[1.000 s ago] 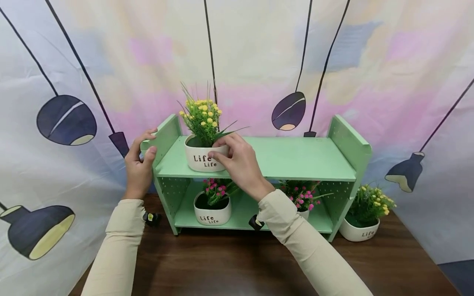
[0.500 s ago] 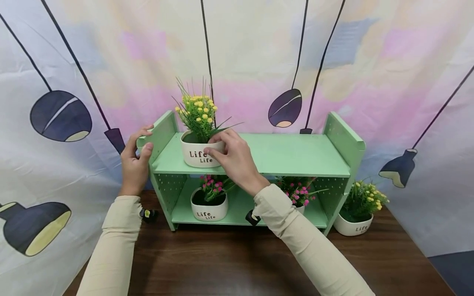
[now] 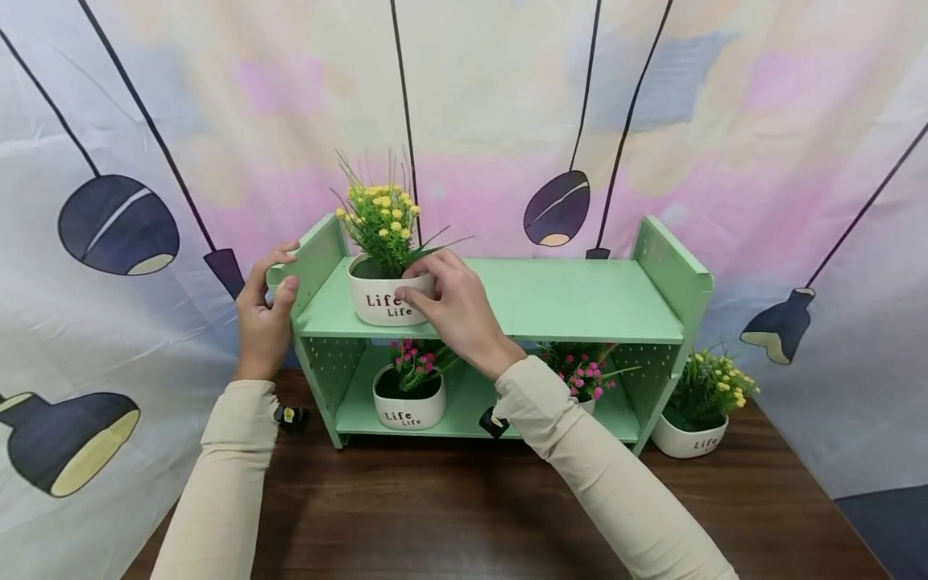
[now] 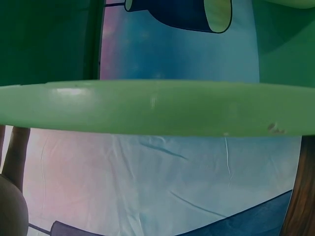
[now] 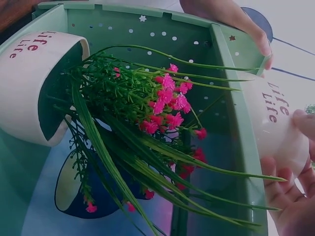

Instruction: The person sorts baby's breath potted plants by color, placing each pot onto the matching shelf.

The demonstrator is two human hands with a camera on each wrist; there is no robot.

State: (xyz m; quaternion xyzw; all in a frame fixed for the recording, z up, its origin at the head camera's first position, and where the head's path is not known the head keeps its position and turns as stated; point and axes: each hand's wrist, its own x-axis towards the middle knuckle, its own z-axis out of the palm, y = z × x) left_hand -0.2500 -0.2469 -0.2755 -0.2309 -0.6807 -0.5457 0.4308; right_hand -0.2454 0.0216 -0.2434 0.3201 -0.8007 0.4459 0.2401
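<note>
A white oval flowerpot point(image 3: 373, 306) marked "Life", with yellow artificial flowers point(image 3: 387, 211) and grass, sits at the left of the green shelf's point(image 3: 573, 294) upper board. My right hand point(image 3: 467, 310) pinches the pot's right rim, thumb on the front and fingers at the edge. Over the shelf's left side panel, my left hand point(image 3: 264, 322) curls its fingers, the thumb lying near the front edge. The left wrist view shows mainly a green panel edge point(image 4: 157, 108). From the right wrist, the lettered pot point(image 5: 283, 128) appears sideways beyond the board.
Two pots of pink flowers stand on the lower board, a left one point(image 3: 409, 409) and a right one point(image 3: 586, 387) partly behind my right sleeve. Beside the shelf's right end, another yellow-flowered pot point(image 3: 689, 439) stands on the brown wooden table point(image 3: 449, 515). A lamp-printed curtain point(image 3: 493, 105) hangs behind.
The pot and my right hand have shifted slightly left along the upper board. My left hand stays at the side panel. The whole head view has drifted a little.
</note>
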